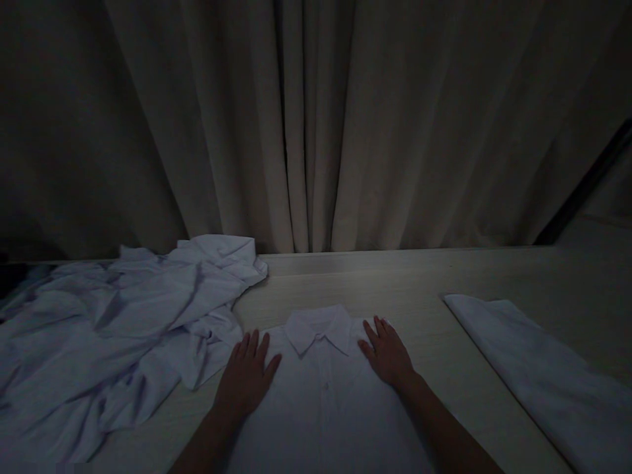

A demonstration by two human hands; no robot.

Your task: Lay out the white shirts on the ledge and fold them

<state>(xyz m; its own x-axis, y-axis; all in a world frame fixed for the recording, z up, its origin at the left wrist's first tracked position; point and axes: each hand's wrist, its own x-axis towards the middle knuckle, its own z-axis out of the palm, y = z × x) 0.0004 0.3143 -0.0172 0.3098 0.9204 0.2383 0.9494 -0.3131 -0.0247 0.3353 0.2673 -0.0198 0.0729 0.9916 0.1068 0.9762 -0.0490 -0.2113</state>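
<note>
plain white folded shirt (323,395), white crumpled clothes (113,322), pale wood table (424,283), beige curtain (316,125)

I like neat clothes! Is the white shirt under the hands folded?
Folded: the white collared shirt lies as a narrow, flat rectangle, collar up, no sleeves showing.

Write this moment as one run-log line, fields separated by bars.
left hand: flat on folded white shirt | right hand: flat on shirt beside collar | left: crumpled white clothes | right: folded white cloth
</note>
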